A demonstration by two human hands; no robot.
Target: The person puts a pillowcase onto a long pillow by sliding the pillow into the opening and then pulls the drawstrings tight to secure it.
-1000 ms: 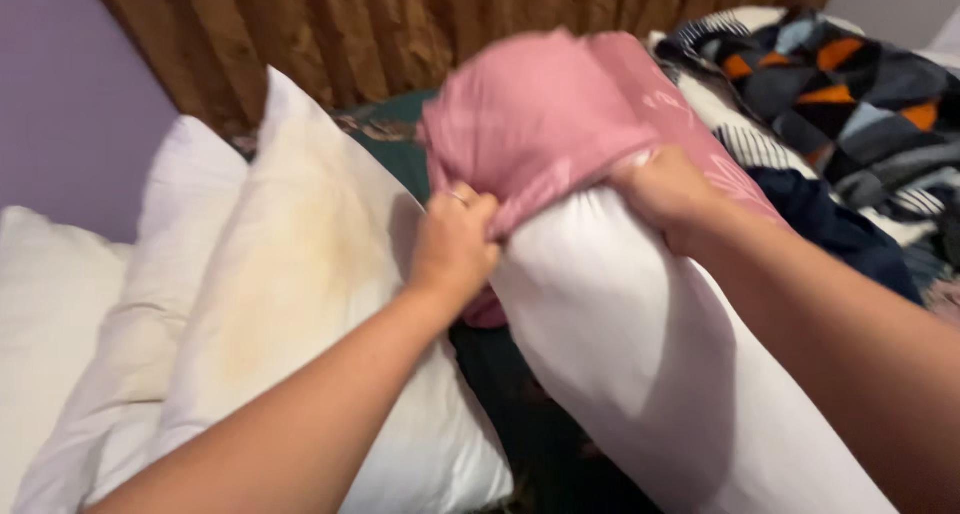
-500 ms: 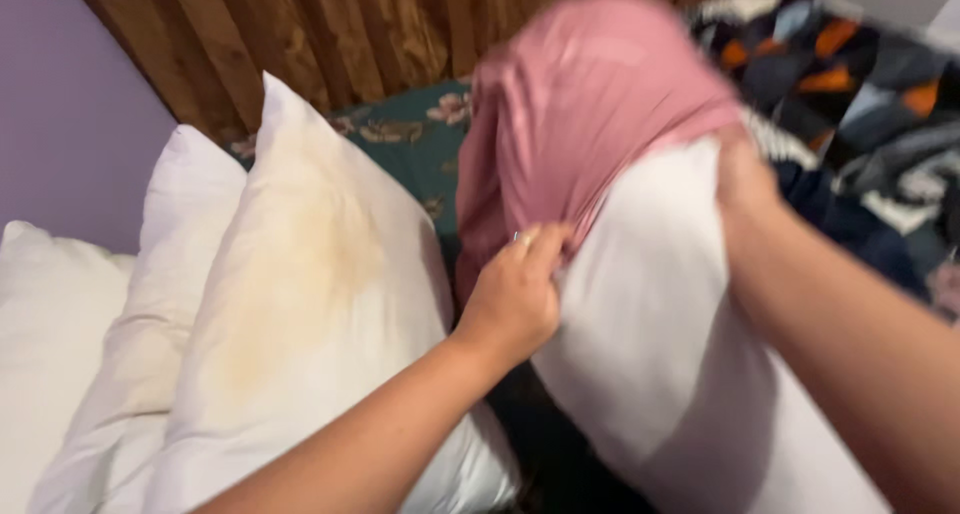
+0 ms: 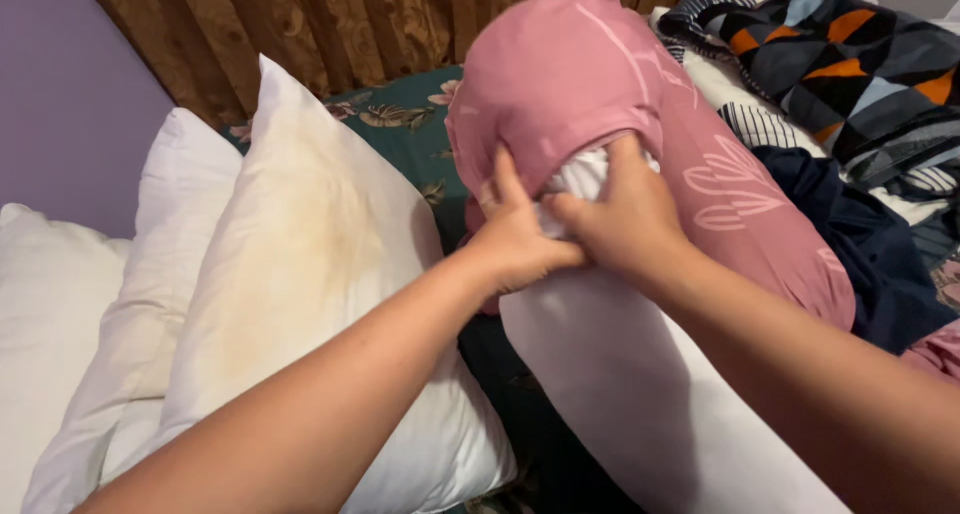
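The white pillow (image 3: 640, 394) is propped on the bed, right of centre, with its far end inside the pink pillowcase (image 3: 580, 74). The left hand (image 3: 515, 236) and right hand (image 3: 625, 219) are both clenched on the pillowcase hem, touching each other. The pillow is judged light, soft and compressible; the case thin and limp. The hem edge is judged the best place for gripping.

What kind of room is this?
Most likely a bedroom: bare white pillows lean against a wooden headboard, and both hands grip a pink pillowcase over another pillow.
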